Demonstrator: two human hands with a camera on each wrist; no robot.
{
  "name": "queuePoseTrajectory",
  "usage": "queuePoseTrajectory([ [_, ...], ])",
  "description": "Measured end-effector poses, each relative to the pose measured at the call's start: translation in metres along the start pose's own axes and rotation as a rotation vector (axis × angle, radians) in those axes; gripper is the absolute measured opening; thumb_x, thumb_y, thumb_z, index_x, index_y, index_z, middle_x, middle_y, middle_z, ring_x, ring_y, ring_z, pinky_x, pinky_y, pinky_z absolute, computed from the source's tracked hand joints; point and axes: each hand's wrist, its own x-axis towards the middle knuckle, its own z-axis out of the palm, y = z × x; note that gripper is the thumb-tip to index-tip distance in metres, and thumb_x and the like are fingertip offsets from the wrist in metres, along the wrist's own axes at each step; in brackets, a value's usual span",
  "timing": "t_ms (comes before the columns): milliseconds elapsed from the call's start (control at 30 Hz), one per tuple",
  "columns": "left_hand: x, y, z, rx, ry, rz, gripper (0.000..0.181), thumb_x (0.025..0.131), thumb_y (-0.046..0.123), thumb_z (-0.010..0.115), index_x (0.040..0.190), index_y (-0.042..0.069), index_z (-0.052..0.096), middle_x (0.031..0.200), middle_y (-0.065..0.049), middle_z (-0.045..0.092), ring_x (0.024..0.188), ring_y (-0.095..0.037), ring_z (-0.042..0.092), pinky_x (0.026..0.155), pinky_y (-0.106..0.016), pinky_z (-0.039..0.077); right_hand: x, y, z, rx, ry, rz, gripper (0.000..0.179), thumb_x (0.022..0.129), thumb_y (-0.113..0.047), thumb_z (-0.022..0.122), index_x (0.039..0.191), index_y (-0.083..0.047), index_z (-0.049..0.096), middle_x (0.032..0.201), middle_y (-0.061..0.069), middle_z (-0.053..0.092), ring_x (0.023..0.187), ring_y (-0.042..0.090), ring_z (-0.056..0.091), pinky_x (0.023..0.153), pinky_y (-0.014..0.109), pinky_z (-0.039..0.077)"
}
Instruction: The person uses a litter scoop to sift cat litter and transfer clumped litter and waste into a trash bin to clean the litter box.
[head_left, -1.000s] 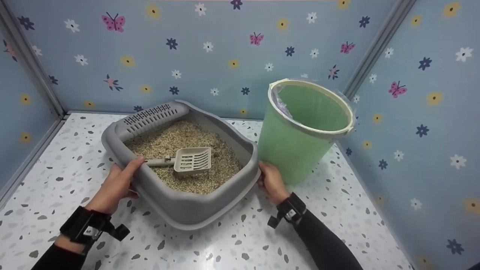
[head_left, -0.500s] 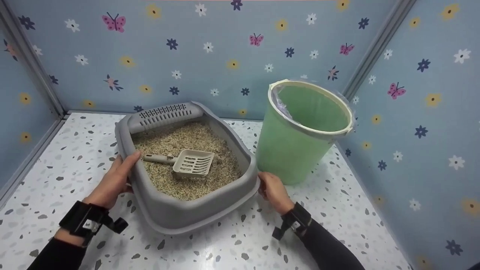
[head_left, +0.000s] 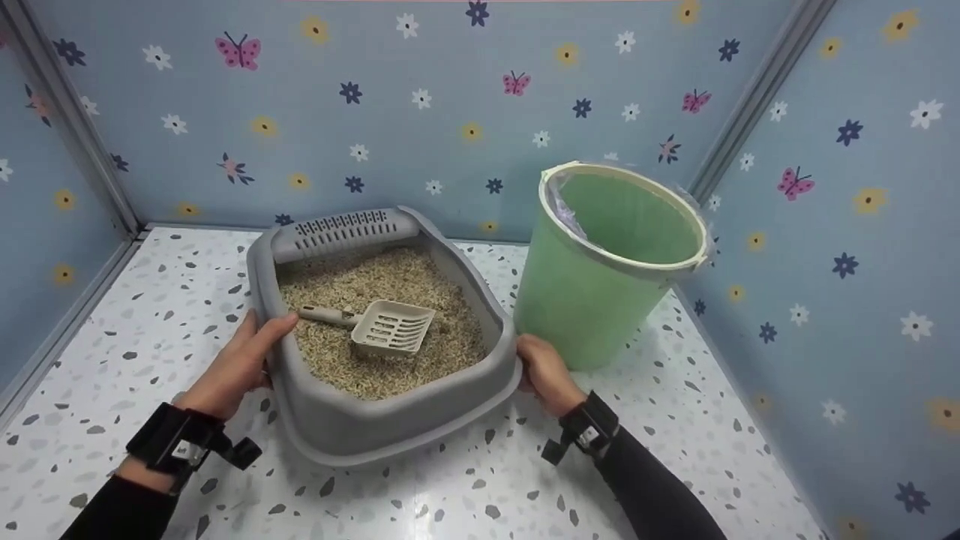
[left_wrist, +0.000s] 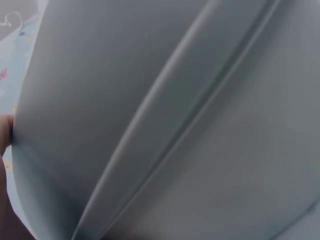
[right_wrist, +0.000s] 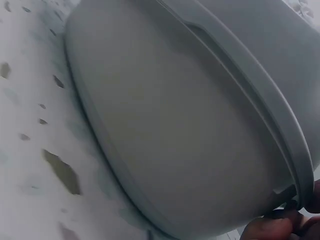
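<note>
A grey litter box (head_left: 442, 401), filled with tan granular litter (head_left: 360, 281), stands on the speckled surface in the head view. On the litter lies a beige slotted scoop (head_left: 391, 328), its handle pointing to the left rim. My left hand (head_left: 232, 371) grips the box's left side, thumb over the rim; its other fingers are mostly hidden. At the front right corner, my right hand (head_left: 551, 377) holds the box by its outer edge. Curled fingertips (right_wrist: 270, 229) show under the lip of the box (right_wrist: 175, 115) in the right wrist view. The box wall (left_wrist: 100, 85) fills the left wrist view.
A green bin (head_left: 574, 300) with a cream rim and a clear liner stands close to the box's right side, just behind my right hand. Blue flowered panels (head_left: 420, 67) enclose the back and both sides of the white speckled surface (head_left: 465, 495).
The litter box has turned clockwise, its back end swinging right and its front shifting slightly left. The scoop has turned with it. Both hands have kept hold of the box.
</note>
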Motion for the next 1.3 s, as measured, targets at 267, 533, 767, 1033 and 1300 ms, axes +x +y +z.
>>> queuePoseTrajectory([
  [267, 0.020, -0.004, -0.018, 0.074, -0.034, 0.022, 0.093, 0.115, 0.064, 0.043, 0.178, 0.020, -0.009, 0.179, -0.031, 0.017, 0.153, -0.052, 0.039, 0.111, -0.060, 0.049, -0.030, 0.004, 0.007, 0.014, -0.103, -0.009, 0.035, 0.117, -0.025, 0.049, 0.087, -0.013, 0.063, 0.064, -0.006, 0.043, 0.053, 0.008, 0.034, 0.048, 0.023, 0.026],
  [533, 0.011, -0.003, -0.016, 0.167, -0.031, -0.054, 0.100, 0.112, 0.073, 0.038, 0.178, 0.015, -0.009, 0.174, -0.036, 0.026, 0.141, -0.053, 0.052, 0.097, -0.051, 0.058, 0.007, 0.002, 0.010, -0.212, 0.035, -0.072, 0.030, 0.109, -0.028, 0.050, 0.085, -0.016, 0.063, 0.074, -0.003, 0.055, 0.057, 0.008, 0.051, 0.047, 0.023, 0.043],
  [767, 0.005, -0.004, -0.008, 0.154, -0.026, 0.002, 0.092, 0.115, 0.063, 0.044, 0.179, 0.010, 0.004, 0.165, -0.034, 0.041, 0.128, -0.045, 0.061, 0.087, -0.044, 0.060, 0.017, 0.001, 0.008, -0.172, 0.040, -0.086, 0.032, 0.114, -0.025, 0.048, 0.094, -0.009, 0.068, 0.080, 0.000, 0.059, 0.060, 0.010, 0.054, 0.049, 0.023, 0.044],
  [1033, 0.014, -0.005, -0.009, 0.154, -0.027, 0.026, 0.090, 0.116, 0.062, 0.044, 0.178, 0.007, 0.009, 0.172, -0.033, 0.033, 0.148, -0.047, 0.048, 0.103, -0.044, 0.053, -0.007, 0.002, 0.009, -0.100, 0.035, -0.012, 0.031, 0.114, -0.030, 0.049, 0.098, -0.011, 0.067, 0.077, -0.001, 0.058, 0.065, 0.010, 0.060, 0.051, 0.024, 0.049],
  [1300, 0.020, -0.007, -0.008, 0.146, -0.094, 0.039, 0.089, 0.116, 0.063, 0.041, 0.179, 0.009, 0.006, 0.173, -0.033, 0.032, 0.150, -0.049, 0.047, 0.116, -0.058, 0.044, -0.031, 0.002, 0.006, -0.088, 0.027, 0.021, 0.036, 0.118, -0.033, 0.048, 0.111, -0.004, 0.068, 0.081, 0.001, 0.066, 0.070, 0.012, 0.067, 0.058, 0.027, 0.057],
])
